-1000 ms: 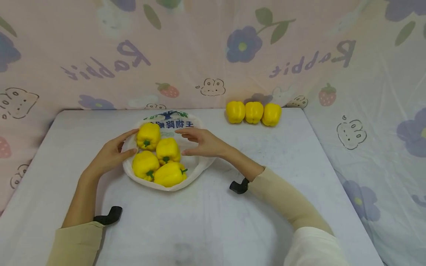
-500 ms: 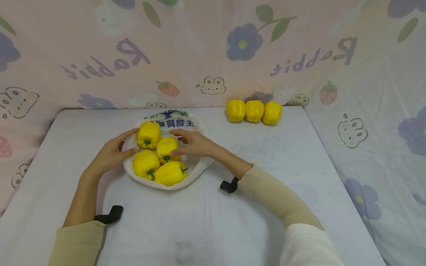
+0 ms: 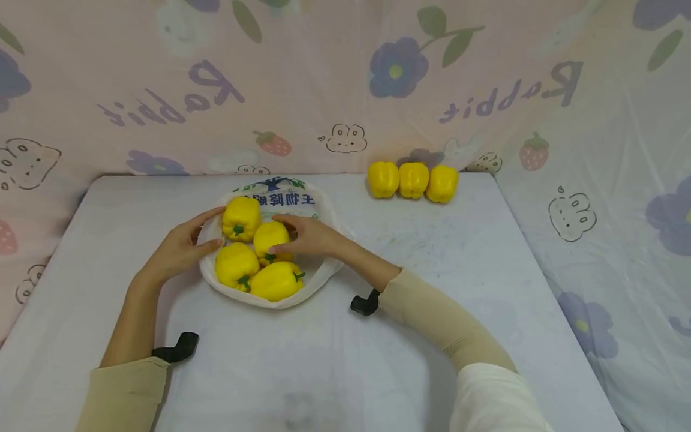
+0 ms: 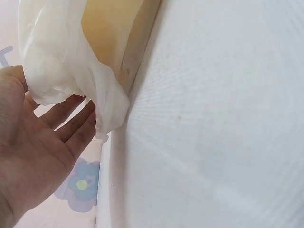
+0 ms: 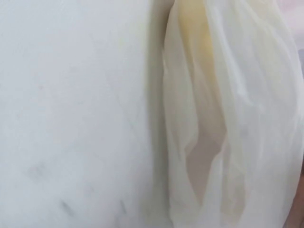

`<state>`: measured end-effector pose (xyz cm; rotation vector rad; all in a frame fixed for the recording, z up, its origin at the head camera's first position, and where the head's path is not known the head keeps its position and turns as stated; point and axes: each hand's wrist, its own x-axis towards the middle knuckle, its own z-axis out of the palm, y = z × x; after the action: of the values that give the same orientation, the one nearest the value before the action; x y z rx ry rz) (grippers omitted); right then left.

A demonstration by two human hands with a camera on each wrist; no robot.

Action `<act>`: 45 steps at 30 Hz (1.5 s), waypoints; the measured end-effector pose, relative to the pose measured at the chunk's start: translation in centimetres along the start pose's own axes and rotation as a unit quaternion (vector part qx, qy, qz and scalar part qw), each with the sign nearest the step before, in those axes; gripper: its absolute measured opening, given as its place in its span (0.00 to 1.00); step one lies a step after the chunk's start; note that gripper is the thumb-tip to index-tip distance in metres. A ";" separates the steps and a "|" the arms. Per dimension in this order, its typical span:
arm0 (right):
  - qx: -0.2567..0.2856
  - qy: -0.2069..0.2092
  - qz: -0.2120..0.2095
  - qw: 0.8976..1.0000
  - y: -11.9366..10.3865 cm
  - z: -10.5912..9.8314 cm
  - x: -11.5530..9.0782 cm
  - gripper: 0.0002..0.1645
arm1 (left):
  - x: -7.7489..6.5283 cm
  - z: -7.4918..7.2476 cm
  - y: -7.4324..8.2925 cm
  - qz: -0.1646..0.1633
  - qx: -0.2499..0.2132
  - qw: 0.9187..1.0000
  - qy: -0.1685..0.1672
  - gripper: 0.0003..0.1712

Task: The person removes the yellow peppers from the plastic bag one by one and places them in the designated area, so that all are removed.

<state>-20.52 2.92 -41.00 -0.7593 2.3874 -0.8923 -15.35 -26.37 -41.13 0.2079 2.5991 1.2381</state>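
Fingers of R hand [image 3: 308, 235] curled round middle pepper [image 3: 271, 238] in bag [image 3: 318, 273], L hand [image 3: 180, 249] relaxed, fingers straight on bag's left edge

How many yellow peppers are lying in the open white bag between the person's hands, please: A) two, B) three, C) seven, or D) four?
D: the head view shows four yellow peppers clustered inside the white bag, while three more peppers sit apart in a row at the far edge of the table.
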 end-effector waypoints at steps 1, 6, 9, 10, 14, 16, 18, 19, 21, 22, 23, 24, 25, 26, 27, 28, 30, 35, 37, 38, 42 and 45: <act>0.002 0.003 -0.005 1.000 0.1 0.0 0.0 0.50 | 0.0 0.0 0.0 0.001 0.001 1.000 0.000 0.41; 0.017 0.026 -0.022 0.999 0.5 -0.2 0.1 0.48 | 0.1 0.0 0.1 0.002 -0.001 1.000 0.001 0.41; 0.046 0.034 -0.028 0.998 0.6 -0.4 0.0 0.48 | 0.1 -0.1 0.1 -0.002 -0.001 1.000 0.001 0.41; 0.059 0.036 -0.031 0.997 0.6 -0.4 -0.1 0.48 | 0.1 -0.1 0.1 -0.003 0.000 1.000 0.001 0.41; 0.106 0.043 -0.037 0.993 0.6 -0.7 -0.3 0.48 | 0.1 -0.1 0.1 -0.004 0.000 1.000 0.001 0.41; 0.117 0.049 -0.039 0.991 0.7 -0.8 -0.6 0.48 | 0.2 0.0 0.1 -0.005 -0.004 1.000 -0.002 0.41; 0.122 0.055 -0.043 0.990 0.8 -1.0 -0.9 0.49 | 0.3 0.1 0.1 -0.004 -0.007 1.000 -0.006 0.41; 0.122 0.060 -0.046 0.990 0.8 -1.2 -1.1 0.48 | 0.3 0.1 0.1 -0.003 -0.007 1.000 -0.008 0.41; 0.123 0.072 -0.055 0.988 0.9 -1.5 -1.4 0.48 | 0.3 0.2 0.1 -0.003 -0.006 1.000 -0.008 0.41; 0.125 0.078 -0.060 0.987 1.0 -1.7 -1.6 0.48 | 0.3 0.2 0.2 -0.003 -0.005 1.000 -0.007 0.41; 0.127 0.086 -0.067 0.986 1.0 -2.0 -1.7 0.48 | 0.3 0.2 0.2 -0.004 -0.002 1.000 -0.005 0.41; 0.128 0.092 -0.072 0.985 1.1 -2.2 -1.8 0.48 | 0.2 0.2 0.2 -0.004 0.000 1.000 -0.004 0.41; 0.132 0.099 -0.076 0.983 1.2 -2.4 -2.0 0.48 | 0.2 0.1 0.2 -0.006 0.003 1.000 -0.002 0.41; 0.136 0.105 -0.080 0.982 1.3 -2.7 -2.1 0.48 | 0.2 0.1 0.2 -0.007 0.004 1.000 -0.001 0.41; 0.140 0.110 -0.082 0.981 1.4 -2.9 -2.3 0.48 | 0.1 0.1 0.2 -0.008 0.006 1.000 0.001 0.41; 0.142 0.114 -0.084 0.980 1.5 -3.1 -2.5 0.48 | 0.1 0.1 0.2 -0.009 0.008 1.000 0.001 0.41; 0.147 0.122 -0.084 0.978 1.8 -3.5 -2.8 0.48 | 0.1 0.0 0.2 -0.010 0.009 1.000 0.002 0.41; 0.161 0.138 -0.088 0.973 2.5 -4.3 -3.7 0.47 | 0.1 0.0 0.2 -0.011 0.001 1.000 -0.002 0.41; 0.167 0.144 -0.093 0.971 2.8 -4.6 -4.0 0.47 | 0.2 0.1 0.1 -0.012 -0.002 1.000 -0.003 0.41; 0.169 0.147 -0.096 0.970 3.0 -4.7 -4.1 0.47 | 0.2 0.1 0.1 -0.013 -0.002 1.000 -0.003 0.41; 0.170 0.156 -0.103 0.967 3.7 -5.1 -4.4 0.47 | 0.2 0.1 0.1 -0.015 0.000 1.000 -0.003 0.42; 0.168 0.157 -0.101 0.968 4.0 -5.4 -4.7 0.48 | 0.2 0.0 0.0 -0.014 -0.001 1.000 -0.003 0.42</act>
<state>-21.62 10.82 -39.10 -0.7816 2.3501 -1.5578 -15.49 -26.28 -41.16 0.1744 2.5860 1.2300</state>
